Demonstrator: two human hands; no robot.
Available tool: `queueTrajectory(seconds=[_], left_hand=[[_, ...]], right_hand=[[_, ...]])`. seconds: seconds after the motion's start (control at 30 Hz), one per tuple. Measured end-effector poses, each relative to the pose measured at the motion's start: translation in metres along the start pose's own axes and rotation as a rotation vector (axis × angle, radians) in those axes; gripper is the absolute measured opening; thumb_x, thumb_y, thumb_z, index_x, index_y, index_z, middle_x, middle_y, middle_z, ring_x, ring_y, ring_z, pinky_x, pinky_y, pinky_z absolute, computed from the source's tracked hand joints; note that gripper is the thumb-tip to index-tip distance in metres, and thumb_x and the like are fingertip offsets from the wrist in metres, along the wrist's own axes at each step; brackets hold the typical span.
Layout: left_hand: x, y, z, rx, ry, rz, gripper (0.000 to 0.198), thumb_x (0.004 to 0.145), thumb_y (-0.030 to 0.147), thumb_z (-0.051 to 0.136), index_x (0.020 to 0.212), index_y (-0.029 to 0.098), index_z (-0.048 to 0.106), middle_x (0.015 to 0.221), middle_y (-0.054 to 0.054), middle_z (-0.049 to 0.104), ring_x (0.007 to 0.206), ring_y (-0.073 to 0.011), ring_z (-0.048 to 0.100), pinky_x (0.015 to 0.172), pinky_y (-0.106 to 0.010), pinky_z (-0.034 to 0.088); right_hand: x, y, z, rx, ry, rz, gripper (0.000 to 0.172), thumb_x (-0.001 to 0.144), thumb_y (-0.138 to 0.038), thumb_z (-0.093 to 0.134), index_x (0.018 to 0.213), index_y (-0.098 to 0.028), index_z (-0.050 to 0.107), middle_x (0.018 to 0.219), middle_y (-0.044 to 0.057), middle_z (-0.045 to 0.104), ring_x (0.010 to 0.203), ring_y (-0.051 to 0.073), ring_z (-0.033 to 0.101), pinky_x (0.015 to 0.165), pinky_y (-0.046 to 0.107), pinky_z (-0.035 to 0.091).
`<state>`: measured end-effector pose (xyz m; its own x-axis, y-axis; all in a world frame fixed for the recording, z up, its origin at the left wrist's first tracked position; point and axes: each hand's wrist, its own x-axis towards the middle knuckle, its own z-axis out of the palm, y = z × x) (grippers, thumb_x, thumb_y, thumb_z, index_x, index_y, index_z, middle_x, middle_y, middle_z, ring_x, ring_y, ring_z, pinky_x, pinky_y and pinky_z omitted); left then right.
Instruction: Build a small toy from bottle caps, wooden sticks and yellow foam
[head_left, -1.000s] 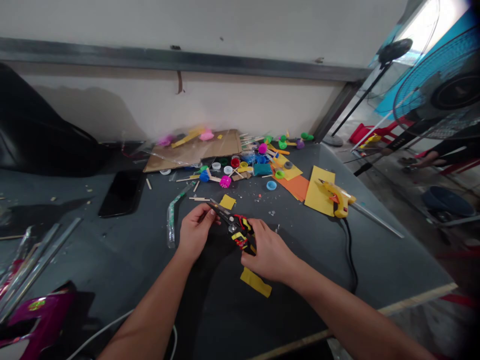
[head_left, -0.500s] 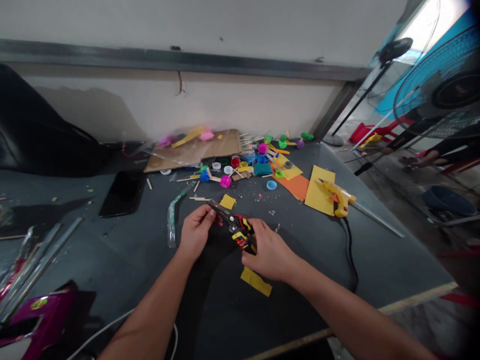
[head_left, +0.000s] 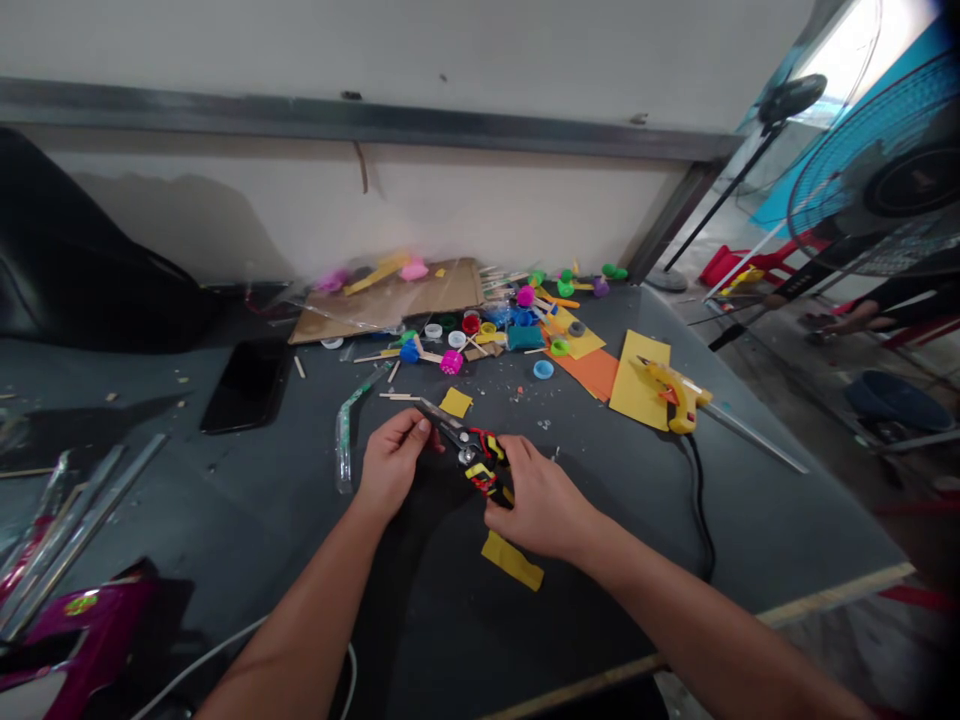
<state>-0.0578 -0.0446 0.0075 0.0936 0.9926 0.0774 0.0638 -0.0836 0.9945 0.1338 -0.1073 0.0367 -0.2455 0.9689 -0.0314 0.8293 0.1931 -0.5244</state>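
Observation:
My right hand (head_left: 541,505) is closed round the red, yellow and black handles of a pair of cutters (head_left: 469,450), whose dark blades point up and left. My left hand (head_left: 392,460) pinches something small at the blade tips; I cannot make out what it is. Both hands hover just over the dark grey table (head_left: 247,500). A yellow paper scrap (head_left: 512,562) lies below my right hand, and a smaller yellow piece (head_left: 455,403) lies just beyond the blades.
A yellow glue gun (head_left: 677,395) with a black cord rests on yellow paper (head_left: 637,390) to the right. Coloured bottle caps, sticks and cardboard (head_left: 390,298) crowd the far side. A black phone (head_left: 246,385) lies at left. A fan (head_left: 877,150) stands right.

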Motion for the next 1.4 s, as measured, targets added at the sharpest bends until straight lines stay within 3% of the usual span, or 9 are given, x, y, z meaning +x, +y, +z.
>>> queueTrajectory(seconds=[0.23, 0.6, 0.83, 1.1, 1.4], left_hand=[[0.0, -0.001, -0.001, -0.062, -0.033, -0.029, 0.021, 0.079, 0.037, 0.06, 0.08, 0.016, 0.064, 0.061, 0.001, 0.061, 0.058, -0.0126, 0.057, 0.059, -0.023, 0.045], [0.0, -0.003, -0.001, -0.117, -0.053, -0.049, 0.024, 0.077, 0.04, 0.062, 0.074, 0.016, 0.062, 0.063, 0.001, 0.059, 0.057, -0.0115, 0.055, 0.058, -0.023, 0.048], [0.0, 0.0, 0.0, -0.064, -0.023, -0.038, 0.027, 0.076, 0.04, 0.062, 0.066, 0.016, 0.058, 0.061, 0.002, 0.055, 0.057, -0.0119, 0.054, 0.059, -0.024, 0.049], [0.0, 0.0, 0.002, -0.118, 0.03, -0.05, 0.021, 0.075, 0.037, 0.065, 0.083, 0.017, 0.065, 0.07, 0.001, 0.06, 0.062, -0.0119, 0.057, 0.061, -0.024, 0.05], [0.001, 0.006, 0.004, -0.144, 0.106, -0.041, 0.023, 0.071, 0.034, 0.068, 0.085, 0.016, 0.063, 0.072, 0.001, 0.061, 0.06, -0.0111, 0.057, 0.06, -0.025, 0.051]], right_hand=[[-0.001, 0.001, -0.002, -0.052, 0.022, -0.014, 0.061, 0.066, -0.032, 0.055, 0.123, -0.014, 0.038, 0.11, 0.013, 0.053, 0.097, 0.026, 0.054, 0.082, 0.039, 0.045], [-0.002, 0.002, -0.003, -0.075, 0.016, -0.03, 0.06, 0.067, -0.032, 0.054, 0.122, -0.014, 0.038, 0.109, 0.013, 0.053, 0.093, 0.025, 0.055, 0.078, 0.038, 0.045], [-0.001, 0.002, -0.003, -0.054, 0.0, -0.019, 0.057, 0.068, -0.03, 0.055, 0.121, -0.015, 0.039, 0.109, 0.013, 0.053, 0.095, 0.026, 0.055, 0.079, 0.038, 0.044], [0.002, 0.007, -0.011, 0.12, -0.01, 0.137, 0.054, 0.068, -0.028, 0.057, 0.118, -0.016, 0.041, 0.108, 0.012, 0.056, 0.099, 0.026, 0.055, 0.081, 0.036, 0.042], [-0.006, -0.005, -0.005, 0.103, -0.028, 0.069, 0.055, 0.067, -0.028, 0.057, 0.118, -0.014, 0.041, 0.108, 0.012, 0.054, 0.1, 0.026, 0.054, 0.082, 0.037, 0.044]])
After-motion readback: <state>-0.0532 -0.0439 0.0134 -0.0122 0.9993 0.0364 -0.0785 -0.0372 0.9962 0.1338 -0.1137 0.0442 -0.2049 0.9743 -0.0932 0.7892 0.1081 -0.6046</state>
